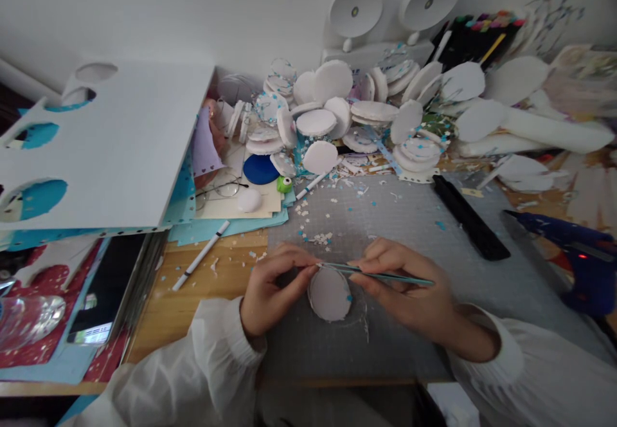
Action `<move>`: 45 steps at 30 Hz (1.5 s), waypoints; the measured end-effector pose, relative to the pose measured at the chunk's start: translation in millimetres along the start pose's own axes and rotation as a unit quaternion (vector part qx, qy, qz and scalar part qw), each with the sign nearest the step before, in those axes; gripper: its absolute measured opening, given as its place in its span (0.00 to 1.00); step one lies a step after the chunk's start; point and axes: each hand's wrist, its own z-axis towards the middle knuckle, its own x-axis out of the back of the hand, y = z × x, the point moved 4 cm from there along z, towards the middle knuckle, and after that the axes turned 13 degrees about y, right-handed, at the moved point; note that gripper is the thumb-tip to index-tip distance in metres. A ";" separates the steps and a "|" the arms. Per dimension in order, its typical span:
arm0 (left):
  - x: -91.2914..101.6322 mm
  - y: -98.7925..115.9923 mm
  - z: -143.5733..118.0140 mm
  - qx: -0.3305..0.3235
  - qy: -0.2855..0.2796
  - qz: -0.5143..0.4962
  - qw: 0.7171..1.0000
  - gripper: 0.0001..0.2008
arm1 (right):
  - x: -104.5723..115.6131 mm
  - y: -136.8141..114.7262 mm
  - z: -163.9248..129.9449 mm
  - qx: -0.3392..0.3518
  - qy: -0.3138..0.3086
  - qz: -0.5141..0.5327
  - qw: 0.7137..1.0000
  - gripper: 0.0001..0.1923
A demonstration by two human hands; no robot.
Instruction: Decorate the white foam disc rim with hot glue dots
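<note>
My right hand (400, 272) is closed round teal tweezers (385, 275), whose tips point left. Those tips meet the pinched fingertips of my left hand (277, 285), above the top edge of a white foam disc (330, 295). What the left fingers pinch is too small to make out. The disc lies on the grey cutting mat (299, 356), with a blue speck on its right edge. Thin wire or thread trails from its lower right. Small white and blue star-shaped pieces (322, 239) are scattered beyond my hands.
Many white discs (315, 123) pile up at the back. A black box cutter (470, 218) and a blue glue gun (578, 247) lie to the right. On the left are a foam board with round holes (120, 144), a white pen (201, 255) and a phone (107, 289).
</note>
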 end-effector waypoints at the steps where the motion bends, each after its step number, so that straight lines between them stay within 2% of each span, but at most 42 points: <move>1: -0.1 0.0 0.1 -0.001 -0.001 -0.001 1.000 0.06 | 0.0 0.4 -0.5 -0.001 -0.001 -0.001 1.000 0.13; 4: -0.6 -0.3 0.1 0.000 -0.004 0.000 1.000 0.07 | 0.3 1.9 -2.0 -0.009 -0.005 0.003 1.000 0.13; 7: -1.5 0.2 -0.3 -0.004 -0.006 0.002 1.000 0.07 | 0.8 3.8 -1.3 -0.050 -0.006 0.007 0.999 0.11; 11: 1.0 2.3 0.1 -0.011 -0.001 0.005 1.000 0.07 | 4.5 6.1 4.6 -0.125 0.031 0.012 0.992 0.05; 14: 7.2 4.3 3.5 -0.018 -0.013 0.019 1.000 0.07 | 9.9 11.4 8.0 -0.162 0.069 0.017 0.984 0.05; 18: 12.0 4.4 11.6 -0.050 -0.102 0.119 0.986 0.16 | 17.5 23.0 6.6 -0.195 0.103 0.051 0.974 0.05; 21: 9.2 0.8 14.8 -0.084 -0.189 0.218 0.954 0.20 | 20.4 28.4 4.2 -0.210 0.110 0.072 0.969 0.05; 23: 6.7 -2.7 15.0 -0.101 -0.220 0.251 0.937 0.20 | 21.0 29.6 3.1 -0.215 0.110 0.066 0.968 0.05; 26: 6.3 -9.2 15.3 -0.117 -0.203 0.284 0.930 0.16 | 20.5 29.7 2.2 -0.213 0.108 0.062 0.969 0.05; 30: 10.9 -15.9 17.3 -0.121 -0.139 0.339 0.923 0.10 | 19.7 29.4 2.1 -0.208 0.104 0.072 0.970 0.05; 34: 17.6 -9.1 19.0 -0.119 -0.094 0.289 0.945 0.09 | 19.9 28.2 2.6 -0.207 0.103 0.070 0.970 0.06; 37: 16.2 -2.0 16.8 -0.106 -0.149 0.209 0.961 0.11 | 19.6 26.9 2.9 -0.208 0.099 0.065 0.971 0.06; 40: 11.5 2.5 13.2 -0.095 -0.209 0.166 0.959 0.13 | 19.8 26.2 3.4 -0.207 0.100 0.048 0.972 0.06; 45: 8.8 7.8 11.4 -0.114 -0.216 0.118 0.962 0.13 | 20.6 26.3 4.5 -0.207 0.107 0.055 0.971 0.05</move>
